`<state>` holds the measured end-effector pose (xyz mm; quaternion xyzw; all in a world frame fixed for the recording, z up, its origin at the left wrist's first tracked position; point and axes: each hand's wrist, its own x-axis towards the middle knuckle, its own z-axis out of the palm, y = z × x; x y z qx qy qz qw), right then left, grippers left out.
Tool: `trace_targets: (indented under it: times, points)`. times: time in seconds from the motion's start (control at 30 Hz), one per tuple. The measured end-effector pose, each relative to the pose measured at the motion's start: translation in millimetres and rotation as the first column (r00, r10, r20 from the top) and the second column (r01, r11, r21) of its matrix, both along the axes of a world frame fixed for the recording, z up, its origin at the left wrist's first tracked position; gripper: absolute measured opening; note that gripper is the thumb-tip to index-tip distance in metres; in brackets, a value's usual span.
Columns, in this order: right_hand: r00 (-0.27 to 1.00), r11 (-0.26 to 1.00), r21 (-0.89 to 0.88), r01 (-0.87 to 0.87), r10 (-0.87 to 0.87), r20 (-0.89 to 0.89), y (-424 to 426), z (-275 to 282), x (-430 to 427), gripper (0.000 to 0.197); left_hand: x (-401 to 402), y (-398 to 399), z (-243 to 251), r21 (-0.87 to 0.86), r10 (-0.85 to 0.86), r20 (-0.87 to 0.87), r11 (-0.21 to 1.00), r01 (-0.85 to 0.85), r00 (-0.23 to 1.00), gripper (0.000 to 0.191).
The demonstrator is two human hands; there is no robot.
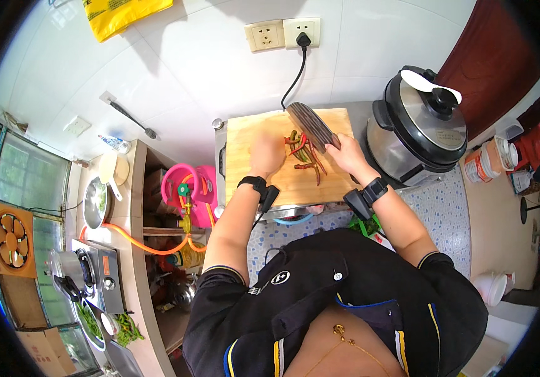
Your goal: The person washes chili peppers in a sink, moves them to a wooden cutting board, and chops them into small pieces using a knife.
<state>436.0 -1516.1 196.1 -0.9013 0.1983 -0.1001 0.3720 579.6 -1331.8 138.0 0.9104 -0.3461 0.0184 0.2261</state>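
In my right hand (346, 154) is a broad-bladed kitchen knife (311, 125) with dark stripes along its blade. The blade slants up and to the left over the far right part of a wooden cutting board (246, 188). Red and dark green chili peppers (304, 150) lie in a loose pile on the board, partly beneath the blade. My left hand (269, 153) is over the board just left of the peppers. Motion blur hides its fingers, so whether it holds anything is unclear.
Right of the board stands an electric pressure cooker (416, 132) with a white spoon (430, 86) on its lid. A black plug (303, 40) sits in the wall socket above. Left are a pink bucket (204, 179), an orange gas hose (147, 249) and a gas stove (105, 278).
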Motion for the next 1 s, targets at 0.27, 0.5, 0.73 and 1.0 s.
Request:
trace_targets:
  times: [0.27,0.5,0.73,1.0]
  points:
    - [0.995,0.999,0.005,0.038,-0.038,0.095,-14,-11,-13,0.029,18,-38,-20,0.072,-0.112,-0.196,0.989,0.128,0.974,0.029]
    - [0.992,0.998,0.005,0.068,-0.068,0.11,-22,-10,-25,0.031,1,-50,-8,0.09,-0.098,0.001,0.991,0.097,0.995,0.026]
    - [0.991,0.997,0.019,0.075,-0.077,0.106,-24,-13,-27,0.031,1,-56,-10,0.012,-0.118,-0.044,0.993,0.118,0.992,0.021]
    - [0.997,0.998,-0.013,0.064,-0.064,0.042,-15,-19,-28,0.03,-1,-61,-42,0.15,-0.008,0.077,0.989,-0.004,0.997,0.026]
